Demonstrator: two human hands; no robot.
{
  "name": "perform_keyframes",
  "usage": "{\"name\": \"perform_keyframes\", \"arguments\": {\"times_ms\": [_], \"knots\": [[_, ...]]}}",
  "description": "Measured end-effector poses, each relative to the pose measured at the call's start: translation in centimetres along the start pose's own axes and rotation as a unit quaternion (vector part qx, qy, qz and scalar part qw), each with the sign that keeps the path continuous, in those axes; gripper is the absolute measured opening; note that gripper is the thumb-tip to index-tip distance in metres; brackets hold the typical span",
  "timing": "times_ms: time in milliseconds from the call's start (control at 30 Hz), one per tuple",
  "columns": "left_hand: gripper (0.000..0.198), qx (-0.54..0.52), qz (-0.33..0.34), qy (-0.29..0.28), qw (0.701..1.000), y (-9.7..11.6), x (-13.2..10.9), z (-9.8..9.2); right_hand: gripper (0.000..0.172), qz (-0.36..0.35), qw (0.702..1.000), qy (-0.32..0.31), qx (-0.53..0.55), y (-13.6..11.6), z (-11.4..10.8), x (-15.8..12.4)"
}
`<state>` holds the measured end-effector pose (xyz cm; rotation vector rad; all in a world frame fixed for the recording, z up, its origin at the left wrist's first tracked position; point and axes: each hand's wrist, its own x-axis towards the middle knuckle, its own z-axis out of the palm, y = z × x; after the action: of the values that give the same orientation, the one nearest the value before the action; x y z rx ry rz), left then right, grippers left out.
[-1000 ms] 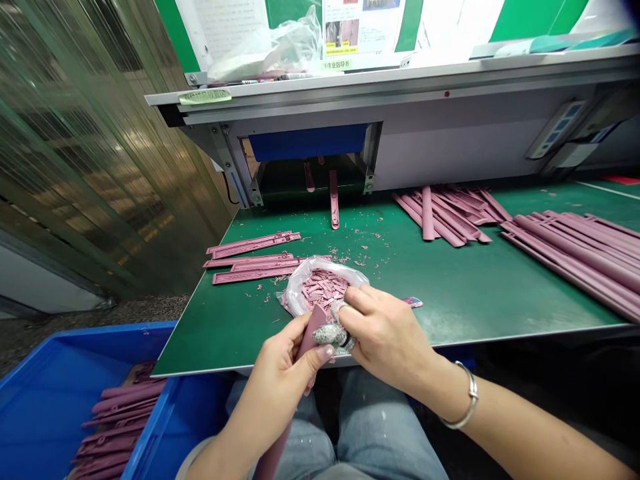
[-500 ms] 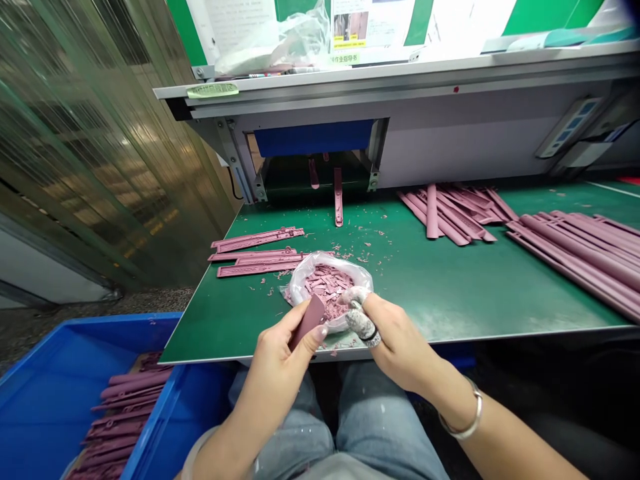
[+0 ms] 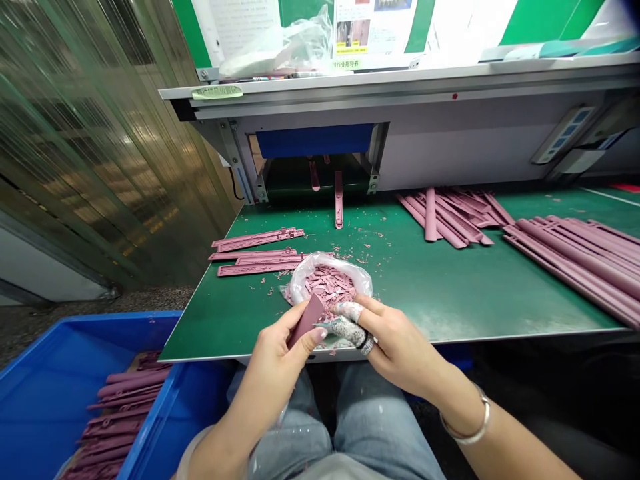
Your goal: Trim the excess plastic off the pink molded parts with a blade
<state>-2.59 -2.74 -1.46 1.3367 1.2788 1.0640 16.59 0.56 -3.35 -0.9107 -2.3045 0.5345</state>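
Note:
My left hand (image 3: 283, 347) is closed round a dusky-pink plastic strip (image 3: 307, 320), whose upper end sticks up between thumb and fingers. Close against that strip, my right hand (image 3: 383, 330) has its wrapped thumb and forefinger pinched together. A thin greyish tip shows at the pinch, too small to name. Just beyond both hands stands an open clear plastic bag (image 3: 361, 270), full of pink shavings (image 3: 327, 283). Left of the bag, several pink strips (image 3: 257, 237) lie on the green tabletop (image 3: 400, 287).
Pink strips are piled (image 3: 460, 217) at the back right, beside a stack of longer pieces (image 3: 580, 257). One strip (image 3: 339, 200) lies before the conveyor opening (image 3: 300, 180). A blue bin (image 3: 60, 340) at lower left holds more pieces. A metal shelf (image 3: 380, 87) crosses above the table.
My right hand has moved left, bringing its wrapped fingertips against the strip. The strip stays in my left hand, which has hardly moved.

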Motion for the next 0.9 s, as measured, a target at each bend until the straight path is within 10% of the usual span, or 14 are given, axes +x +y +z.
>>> {"name": "perform_keyframes", "arguments": {"times_ms": [267,600,900], "knots": [[0.036,-0.158,-0.017,-0.041,0.987,0.1,-0.4,0.3,0.031,0.033,0.996,0.07,0.04,0.5,0.0,-0.1],[0.039,-0.065,0.008,-0.057,0.996,0.0,-0.6,-0.3,0.039,0.026,0.998,-0.007,0.062,-0.1,0.0,0.2],[0.043,-0.043,0.003,-0.033,0.999,0.1,-0.7,0.5,0.021,0.034,0.991,0.105,-0.081,-0.3,1.4,-0.1]]}}
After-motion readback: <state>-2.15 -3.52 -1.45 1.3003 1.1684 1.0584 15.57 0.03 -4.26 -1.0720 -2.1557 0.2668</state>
